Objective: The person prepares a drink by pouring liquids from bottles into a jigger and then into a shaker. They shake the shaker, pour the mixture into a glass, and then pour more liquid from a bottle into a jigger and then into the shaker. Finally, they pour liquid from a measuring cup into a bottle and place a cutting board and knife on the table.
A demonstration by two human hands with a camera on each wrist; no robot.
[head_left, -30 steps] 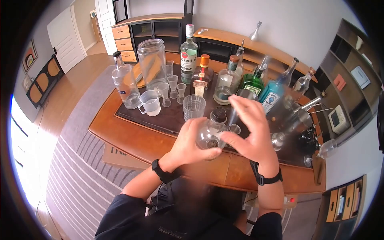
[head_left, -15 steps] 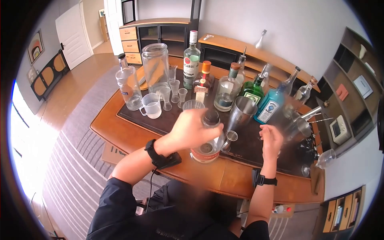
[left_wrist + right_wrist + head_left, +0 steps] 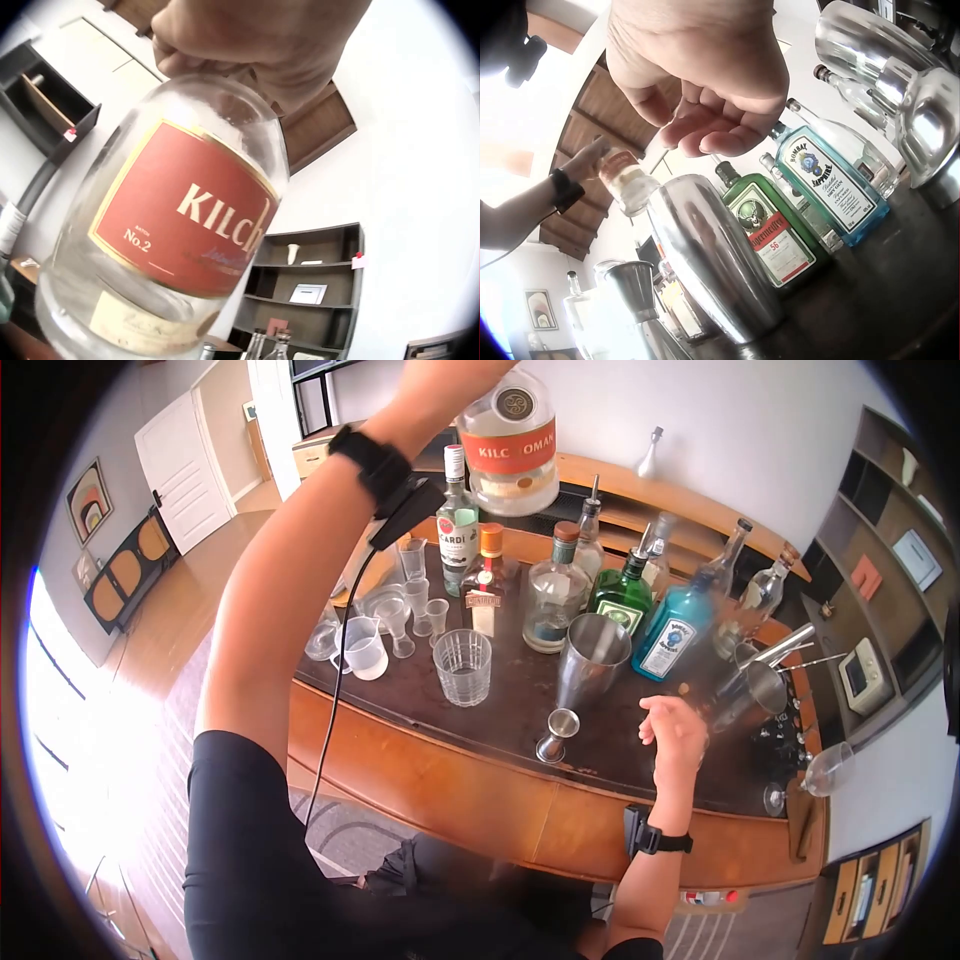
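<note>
High over the table, my left hand (image 3: pixel 255 37) grips a clear glass bottle (image 3: pixel 510 455) by its neck. The bottle is upright, with a red-orange label reading KILCHOMAN in part, and its top is hidden by the hand and the head view's edge. My right hand (image 3: pixel 675 735) hovers above the table's right part, fingers loosely curled around nothing. To its left stand a steel shaker tin (image 3: pixel 590 660) and a small steel jigger (image 3: pixel 557 735). A cut-glass tumbler (image 3: pixel 463 668) is further left. The right wrist view shows the shaker tin (image 3: pixel 709 255) below and beside that hand.
Behind the tumbler and tin are an orange-capped bottle (image 3: pixel 487 585), a cork-topped bottle (image 3: pixel 557 600), a green bottle (image 3: pixel 620 600) and a blue gin bottle (image 3: pixel 670 635). A plastic measuring jug (image 3: pixel 366 650) and small glasses stand left. A stemmed glass (image 3: pixel 828 770) lies at the right edge.
My left hand has raised the bottle from the table's front edge, up and away from me. My right hand has drawn off from the bottle to the right.
</note>
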